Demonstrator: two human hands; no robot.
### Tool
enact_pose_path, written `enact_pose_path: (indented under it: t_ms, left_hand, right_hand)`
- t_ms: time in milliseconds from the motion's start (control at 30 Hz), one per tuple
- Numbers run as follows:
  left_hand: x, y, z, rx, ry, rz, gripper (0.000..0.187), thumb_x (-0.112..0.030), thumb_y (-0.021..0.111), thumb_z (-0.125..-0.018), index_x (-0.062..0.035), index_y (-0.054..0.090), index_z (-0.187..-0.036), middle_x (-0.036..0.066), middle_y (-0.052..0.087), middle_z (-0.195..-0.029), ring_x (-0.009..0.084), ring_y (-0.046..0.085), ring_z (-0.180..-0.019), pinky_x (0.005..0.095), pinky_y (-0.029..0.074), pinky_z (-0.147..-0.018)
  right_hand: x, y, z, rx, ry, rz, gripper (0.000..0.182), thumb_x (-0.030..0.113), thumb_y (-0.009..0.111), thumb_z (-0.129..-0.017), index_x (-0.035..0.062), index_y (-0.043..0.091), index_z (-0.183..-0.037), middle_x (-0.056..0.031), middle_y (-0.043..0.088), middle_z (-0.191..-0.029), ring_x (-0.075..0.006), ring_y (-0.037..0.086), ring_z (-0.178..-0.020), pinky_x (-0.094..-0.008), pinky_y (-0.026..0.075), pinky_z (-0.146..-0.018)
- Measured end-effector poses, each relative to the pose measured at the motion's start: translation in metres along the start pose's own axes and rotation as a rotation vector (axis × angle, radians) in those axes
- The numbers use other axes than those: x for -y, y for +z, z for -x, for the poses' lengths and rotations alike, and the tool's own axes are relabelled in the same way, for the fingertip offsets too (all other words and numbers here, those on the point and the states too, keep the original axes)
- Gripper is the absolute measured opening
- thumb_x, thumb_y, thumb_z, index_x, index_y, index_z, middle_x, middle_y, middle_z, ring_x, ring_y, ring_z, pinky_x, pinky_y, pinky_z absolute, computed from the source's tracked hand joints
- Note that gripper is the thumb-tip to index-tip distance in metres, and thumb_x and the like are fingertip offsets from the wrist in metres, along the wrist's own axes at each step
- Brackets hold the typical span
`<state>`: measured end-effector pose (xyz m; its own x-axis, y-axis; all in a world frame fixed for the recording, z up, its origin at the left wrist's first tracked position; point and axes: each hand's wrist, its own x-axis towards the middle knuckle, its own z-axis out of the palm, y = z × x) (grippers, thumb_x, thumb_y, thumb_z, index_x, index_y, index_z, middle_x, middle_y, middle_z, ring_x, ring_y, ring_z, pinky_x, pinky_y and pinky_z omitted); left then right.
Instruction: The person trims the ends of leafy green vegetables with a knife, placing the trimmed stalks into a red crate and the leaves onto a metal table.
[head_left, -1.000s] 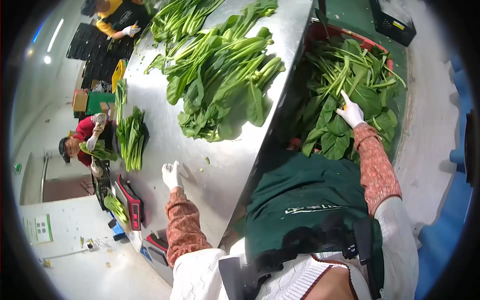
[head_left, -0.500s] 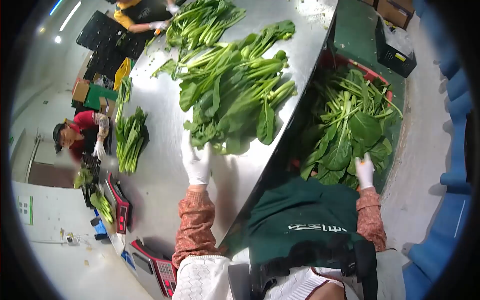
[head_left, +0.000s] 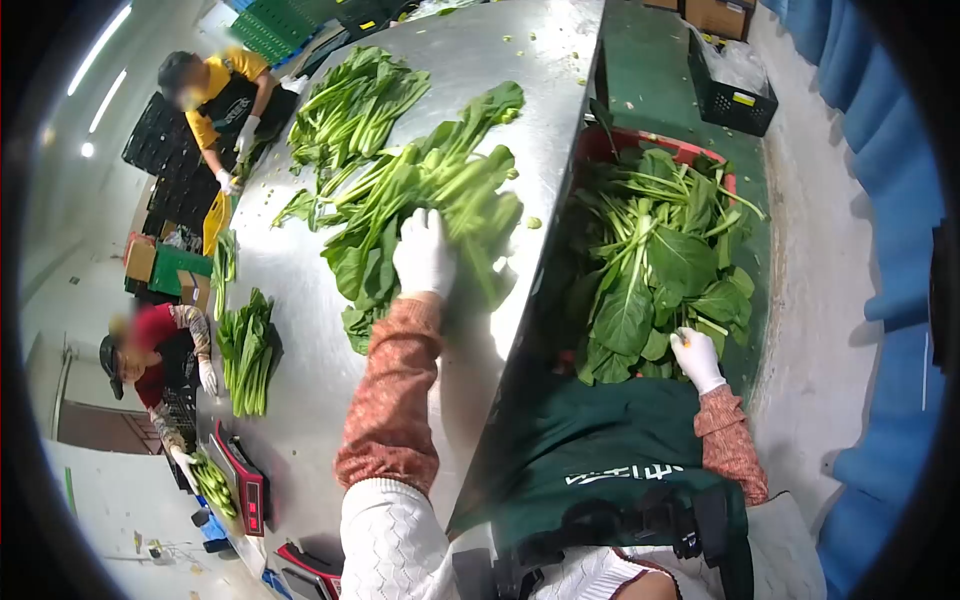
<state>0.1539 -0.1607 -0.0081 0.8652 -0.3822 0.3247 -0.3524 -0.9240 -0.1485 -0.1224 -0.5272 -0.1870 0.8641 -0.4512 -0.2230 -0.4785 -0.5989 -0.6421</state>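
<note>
Touching leafy greens [head_left: 405,185] with our left hand [head_left: 424,254], its grasp unclear, we curl our right hand [head_left: 698,360] around a small orange object [head_left: 686,342].

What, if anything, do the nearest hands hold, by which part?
The white-gloved left hand touches leafy green vegetables; grip unclear. The right hand apparently grips a small orange object, part unclear.

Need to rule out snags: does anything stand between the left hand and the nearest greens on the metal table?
Nothing visible does. The left hand is right at the greens on the metal table, with no other object between; its exact grip is unclear.
</note>
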Motion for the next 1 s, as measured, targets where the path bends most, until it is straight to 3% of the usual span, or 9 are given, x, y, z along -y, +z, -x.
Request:
enact_pose_path:
  t_ms: [100, 200, 367, 500, 567, 633, 733, 867, 1000]
  left_hand:
    - [0.029, -0.012, -0.017, -0.030, 0.054, -0.056, 0.038, -0.018, 0.067, -0.077, -0.0091, 0.055, -0.113, 0.011, 0.060, -0.112, 0.0324, 0.060, -0.101, 0.0438, 0.053, -0.074]
    - [0.068, -0.037, -0.030, -0.103, 0.101, -0.021, 0.040, -0.018, 0.068, -0.077, -0.0100, 0.057, -0.114, 0.012, 0.062, -0.108, 0.0323, 0.063, -0.096, 0.0428, 0.052, -0.076]
    - [0.080, -0.116, -0.016, -0.113, 0.082, -0.266, 0.055, -0.014, 0.073, -0.071, -0.0067, 0.055, -0.123, 0.013, 0.061, -0.115, 0.0335, 0.061, -0.097, 0.0424, 0.050, -0.082]
    - [0.064, -0.126, 0.042, -0.377, 0.258, -0.305, 0.059, -0.005, 0.065, -0.072, -0.0056, 0.053, -0.130, 0.015, 0.055, -0.132, 0.0339, 0.056, -0.112, 0.0431, 0.048, -0.088]
    - [0.048, -0.093, 0.104, -0.138, 0.212, -0.340, 0.059, -0.007, 0.064, -0.075, -0.0050, 0.052, -0.133, 0.016, 0.051, -0.135, 0.0346, 0.053, -0.117, 0.0441, 0.046, -0.091]
    - [0.037, -0.068, 0.157, 0.346, 0.189, -0.096, 0.068, -0.009, 0.069, -0.072, -0.0040, 0.049, -0.137, 0.017, 0.049, -0.138, 0.0358, 0.048, -0.123, 0.0441, 0.042, -0.096]
    - [0.010, -0.073, 0.186, 0.291, 0.049, 0.068, 0.065, -0.020, 0.072, -0.075, -0.0026, 0.051, -0.133, 0.017, 0.050, -0.134, 0.0347, 0.048, -0.120, 0.0453, 0.043, -0.094]
    - [0.002, -0.085, 0.195, 0.485, -0.086, 0.268, 0.050, -0.021, 0.073, -0.076, -0.0006, 0.061, -0.120, 0.018, 0.058, -0.124, 0.0359, 0.055, -0.110, 0.0467, 0.047, -0.088]
    - [0.001, -0.081, 0.194, 0.144, 0.097, 0.278, 0.048, -0.021, 0.074, -0.077, -0.0023, 0.063, -0.120, 0.019, 0.061, -0.121, 0.0375, 0.058, -0.108, 0.0461, 0.046, -0.093]
  right_hand:
    - [-0.019, -0.018, 0.016, -0.094, -0.038, -0.049, 0.028, 0.026, 0.062, -0.089, -0.0003, 0.067, -0.098, -0.0233, 0.067, -0.083, -0.0405, 0.066, -0.081, -0.0442, 0.052, -0.070]
    - [-0.034, -0.025, 0.028, -0.148, -0.023, -0.150, 0.026, 0.023, 0.062, -0.089, -0.0002, 0.067, -0.100, -0.0227, 0.067, -0.083, -0.0398, 0.066, -0.081, -0.0424, 0.052, -0.070]
    - [-0.038, -0.027, 0.031, -0.108, 0.058, -0.233, 0.028, 0.019, 0.064, -0.090, -0.0032, 0.066, -0.106, -0.0223, 0.068, -0.085, -0.0351, 0.069, -0.080, -0.0370, 0.053, -0.071]
    - [-0.006, -0.031, 0.027, -0.086, -0.025, -0.129, 0.026, 0.018, 0.064, -0.089, -0.0010, 0.066, -0.107, -0.0213, 0.068, -0.082, -0.0333, 0.068, -0.073, -0.0370, 0.052, -0.068]
    - [0.014, -0.031, 0.024, -0.058, -0.048, -0.118, 0.026, 0.018, 0.064, -0.089, -0.0003, 0.067, -0.109, -0.0212, 0.068, -0.082, -0.0326, 0.068, -0.073, -0.0366, 0.052, -0.068]
    - [0.025, -0.027, 0.024, -0.059, -0.085, -0.119, 0.027, 0.018, 0.064, -0.089, 0.0001, 0.067, -0.110, -0.0214, 0.068, -0.082, -0.0320, 0.069, -0.074, -0.0359, 0.053, -0.068]
    - [0.032, -0.022, 0.026, -0.007, -0.136, -0.158, 0.029, 0.018, 0.064, -0.090, 0.0006, 0.066, -0.113, -0.0222, 0.069, -0.084, -0.0307, 0.070, -0.078, -0.0338, 0.053, -0.070]
    - [0.053, -0.023, 0.027, 0.117, -0.088, -0.145, 0.031, 0.016, 0.064, -0.090, -0.0005, 0.065, -0.116, -0.0208, 0.070, -0.084, -0.0255, 0.070, -0.076, -0.0305, 0.052, -0.070]
    - [0.069, -0.010, 0.035, 0.114, -0.212, -0.397, 0.032, 0.013, 0.063, -0.091, -0.0031, 0.063, -0.118, -0.0170, 0.071, -0.088, -0.0168, 0.068, -0.073, -0.0283, 0.052, -0.070]
